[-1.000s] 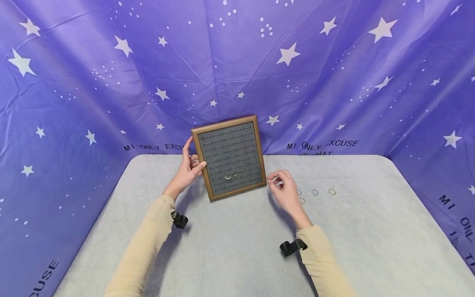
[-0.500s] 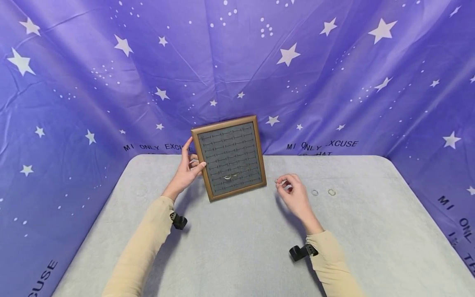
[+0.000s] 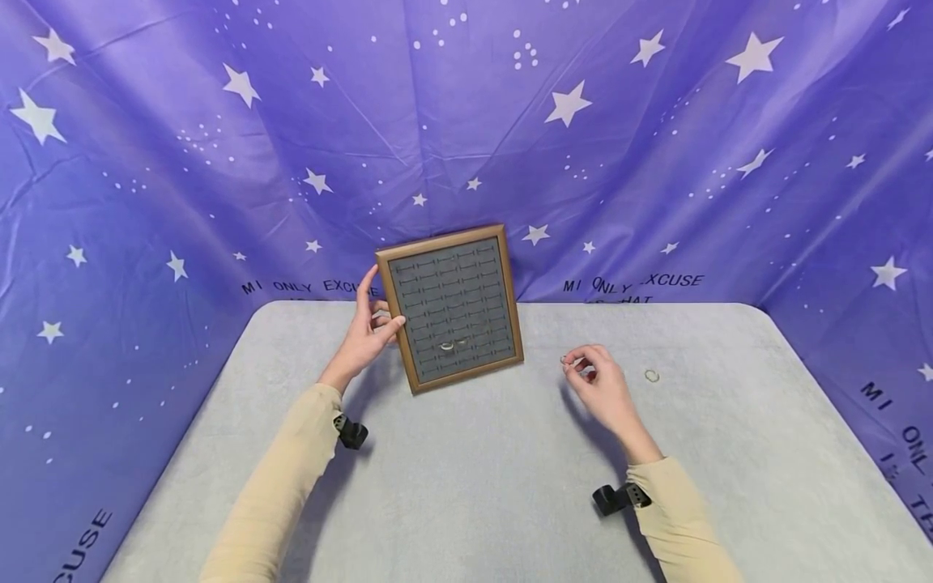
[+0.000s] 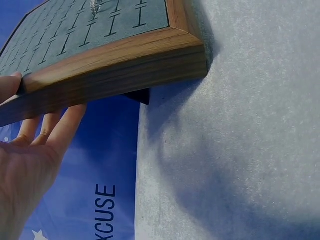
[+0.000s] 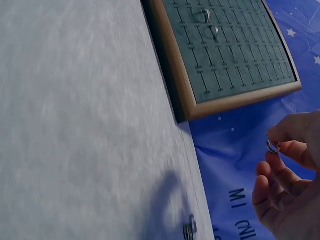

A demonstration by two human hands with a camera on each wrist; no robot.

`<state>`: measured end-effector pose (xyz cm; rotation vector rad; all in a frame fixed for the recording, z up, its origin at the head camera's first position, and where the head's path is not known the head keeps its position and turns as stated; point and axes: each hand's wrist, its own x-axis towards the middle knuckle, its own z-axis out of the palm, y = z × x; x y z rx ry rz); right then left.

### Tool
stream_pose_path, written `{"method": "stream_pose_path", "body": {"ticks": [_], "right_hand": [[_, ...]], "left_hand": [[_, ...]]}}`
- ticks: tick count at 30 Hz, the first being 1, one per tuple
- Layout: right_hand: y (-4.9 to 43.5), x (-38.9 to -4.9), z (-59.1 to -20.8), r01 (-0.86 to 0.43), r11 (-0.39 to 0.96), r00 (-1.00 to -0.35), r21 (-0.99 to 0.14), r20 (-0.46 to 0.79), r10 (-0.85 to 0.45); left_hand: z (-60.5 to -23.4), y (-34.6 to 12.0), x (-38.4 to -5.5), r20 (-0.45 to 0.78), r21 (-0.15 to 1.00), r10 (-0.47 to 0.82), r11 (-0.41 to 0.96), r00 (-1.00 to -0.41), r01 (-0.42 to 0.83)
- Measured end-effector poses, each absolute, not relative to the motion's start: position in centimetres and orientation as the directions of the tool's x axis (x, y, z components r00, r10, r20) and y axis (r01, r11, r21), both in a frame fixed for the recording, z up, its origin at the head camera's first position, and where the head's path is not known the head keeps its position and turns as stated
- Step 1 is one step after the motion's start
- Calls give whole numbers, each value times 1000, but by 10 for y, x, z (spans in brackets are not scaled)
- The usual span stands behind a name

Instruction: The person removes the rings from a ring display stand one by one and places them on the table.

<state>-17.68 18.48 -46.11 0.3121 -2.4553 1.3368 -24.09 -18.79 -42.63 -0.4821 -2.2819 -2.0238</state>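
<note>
A wood-framed ring display board (image 3: pixel 459 300), with a dark grey slotted pad, stands propped up and tilted on the table. My left hand (image 3: pixel 367 336) holds its left edge, thumb on the frame's front and the other fingers behind. Two rings (image 5: pixel 207 16) sit in the board's lower slots. To the right of the board, my right hand (image 3: pixel 601 389) pinches a small ring (image 5: pixel 272 147) between thumb and fingertips above the table. One loose ring (image 3: pixel 652 376) lies beyond that hand; other rings (image 5: pixel 188 231) on the table are hidden behind it in the head view.
The table (image 3: pixel 466 486) has a pale grey cloth top. A purple curtain (image 3: pixel 466 105) with white stars hangs close behind the table's back edge and along both sides. A black support (image 4: pixel 139 95) shows beneath the board in the left wrist view.
My right hand has moved right, away from the board's lower right corner, still pinching the ring and now covering most of the loose rings. The left hand and board stay put.
</note>
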Motion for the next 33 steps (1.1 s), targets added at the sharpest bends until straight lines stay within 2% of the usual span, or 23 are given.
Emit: {"method": "stream_pose_path", "body": {"ticks": [5, 20, 27, 33], "right_hand": [[195, -175, -463, -329, 561, -929, -760, 367, -48], [228, -168, -465, -282, 635, -946, -719, 317, -61], [243, -163, -467, -261, 673, -950, -692, 308, -51], [252, -160, -471, -223, 704, -962, -675, 270, -45]], "left_hand": [[-412, -184, -232, 233, 962, 200, 95, -952, 256], [-407, -186, -233, 200, 972, 212, 79, -957, 220], [-410, -187, -235, 213, 970, 213, 67, -953, 232], [-430, -193, -248, 230, 968, 208, 49, -951, 245]]}}
